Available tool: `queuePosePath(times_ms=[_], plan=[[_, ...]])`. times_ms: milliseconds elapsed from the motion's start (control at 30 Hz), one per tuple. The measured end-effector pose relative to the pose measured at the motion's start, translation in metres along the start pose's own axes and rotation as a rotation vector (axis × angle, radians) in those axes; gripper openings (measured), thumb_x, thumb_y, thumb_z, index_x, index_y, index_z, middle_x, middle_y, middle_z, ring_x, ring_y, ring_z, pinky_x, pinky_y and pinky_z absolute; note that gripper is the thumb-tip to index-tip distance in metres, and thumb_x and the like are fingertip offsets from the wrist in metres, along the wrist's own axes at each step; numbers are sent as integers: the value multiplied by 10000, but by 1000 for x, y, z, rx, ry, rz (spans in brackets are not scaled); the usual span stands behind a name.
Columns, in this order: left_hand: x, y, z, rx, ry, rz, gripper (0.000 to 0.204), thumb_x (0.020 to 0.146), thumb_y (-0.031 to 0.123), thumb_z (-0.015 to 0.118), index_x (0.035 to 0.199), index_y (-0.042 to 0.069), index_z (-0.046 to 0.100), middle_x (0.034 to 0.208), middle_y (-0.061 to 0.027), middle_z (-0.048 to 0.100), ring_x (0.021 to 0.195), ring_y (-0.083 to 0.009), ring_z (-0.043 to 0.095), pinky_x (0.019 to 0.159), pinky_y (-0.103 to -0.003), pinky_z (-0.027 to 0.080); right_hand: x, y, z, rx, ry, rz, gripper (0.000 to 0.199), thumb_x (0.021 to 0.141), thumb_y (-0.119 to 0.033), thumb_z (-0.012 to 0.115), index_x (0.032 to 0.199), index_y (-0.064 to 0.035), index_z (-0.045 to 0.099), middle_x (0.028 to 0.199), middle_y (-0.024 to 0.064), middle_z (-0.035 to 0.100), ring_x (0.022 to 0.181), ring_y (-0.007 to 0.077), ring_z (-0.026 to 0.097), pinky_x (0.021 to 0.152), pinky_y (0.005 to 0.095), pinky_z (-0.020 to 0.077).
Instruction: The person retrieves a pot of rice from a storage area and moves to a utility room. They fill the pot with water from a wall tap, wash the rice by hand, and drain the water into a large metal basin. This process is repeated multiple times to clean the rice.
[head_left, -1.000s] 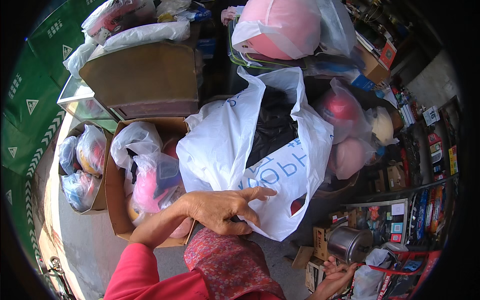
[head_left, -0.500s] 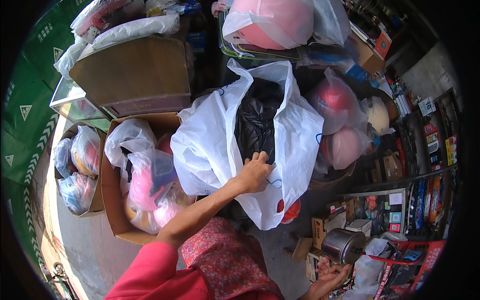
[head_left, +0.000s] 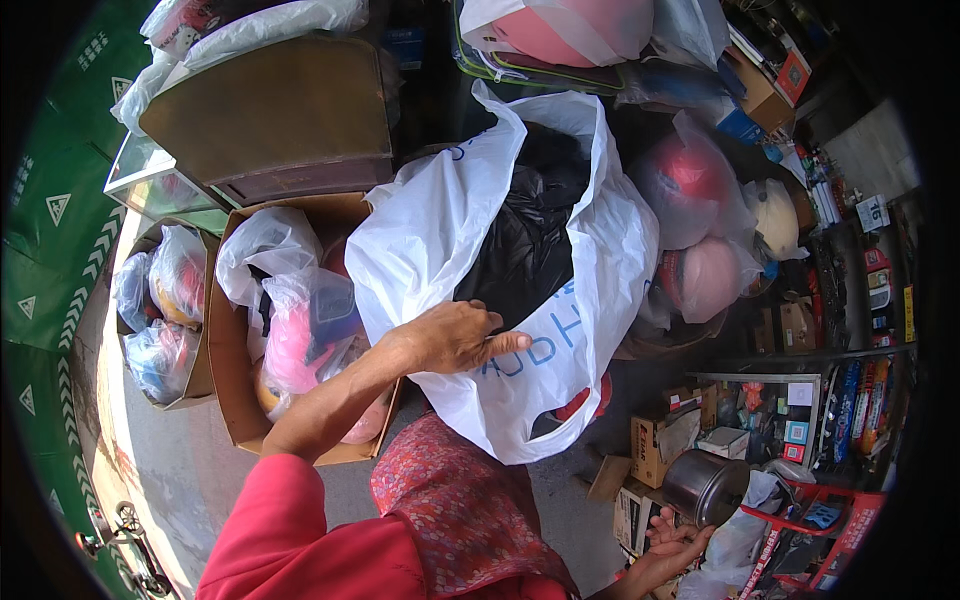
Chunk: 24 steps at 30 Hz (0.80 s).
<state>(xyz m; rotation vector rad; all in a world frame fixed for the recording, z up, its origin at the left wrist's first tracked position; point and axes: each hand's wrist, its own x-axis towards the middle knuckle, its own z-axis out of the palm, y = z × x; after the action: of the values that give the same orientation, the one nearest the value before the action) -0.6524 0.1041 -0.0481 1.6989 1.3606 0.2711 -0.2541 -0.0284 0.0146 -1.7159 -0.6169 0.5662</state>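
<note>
A large white plastic bag (head_left: pixel 410 250) with blue lettering gapes in the middle, and inside it lies a crumpled black plastic bag (head_left: pixel 525 250). My left hand (head_left: pixel 450 338) rests on the white bag's near side, below the black plastic. Its thumb is stretched out to the right, apart from the bent fingers, which are partly hidden; nothing shows in its grasp. Low on the right, my right hand (head_left: pixel 672 545) is palm up with loosely curled, parted fingers and holds nothing. Beside it is a shiny metal pot (head_left: pixel 703 488).
To the left, a cardboard box (head_left: pixel 232 390) and a smaller box (head_left: pixel 196 385) hold plastic-wrapped helmets. Pink and red wrapped helmets (head_left: pixel 705 278) sit right of the white bag. A brown cabinet (head_left: pixel 275 110) stands behind. Small boxes (head_left: pixel 660 440) and shelved goods fill the right side.
My left hand has let go of the black plastic and moved left and nearer, its thumb now extended. The white bag's near side has spread, showing its lettering. The right hand stays near the pot.
</note>
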Motion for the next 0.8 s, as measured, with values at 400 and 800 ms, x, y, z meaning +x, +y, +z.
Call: queuePosePath(times_ms=[400,800], plan=[[-24,-77,-44,276,926,-585,1095,595,327,887,1417,17,233,1170,-272,574,948,-416,652,800,-460,548,4,4,-9,122,-95,42,520,911,-526,559,620,-111,445,688,160,645,643,292,650,683,376,543],[-14,-75,-37,256,871,-478,657,762,103,750,1302,-37,403,1182,-274,578,1087,-410,600,903,-437,514,-4,-4,10,89,-91,13,490,922,-499,556,647,-105,459,716,172,653,666,304,655,685,391,542]])
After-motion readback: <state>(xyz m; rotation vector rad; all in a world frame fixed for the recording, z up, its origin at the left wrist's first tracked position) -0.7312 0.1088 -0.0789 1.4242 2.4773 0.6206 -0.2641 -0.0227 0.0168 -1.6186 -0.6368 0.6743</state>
